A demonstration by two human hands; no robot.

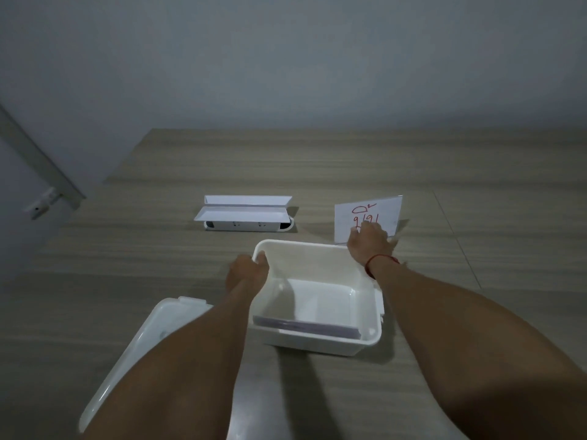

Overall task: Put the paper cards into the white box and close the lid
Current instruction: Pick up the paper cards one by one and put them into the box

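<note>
An open white box (368, 339) sits on the table in front of me, with a stack of paper cards (305, 327) lying against its near wall inside. My left hand (246, 271) grips the box's far left corner. My right hand (370, 246) reaches past the far right corner and holds a white paper card (368, 214) with red writing, tilted up off the table. The box's translucent white lid (139, 344) lies on the table at the near left, partly under my left forearm.
A white rack-like holder (243, 212) with two slanted trays stands on the wooden table (317, 160) behind the box. A grey wall rises at the back. The table's left edge runs diagonally at the left.
</note>
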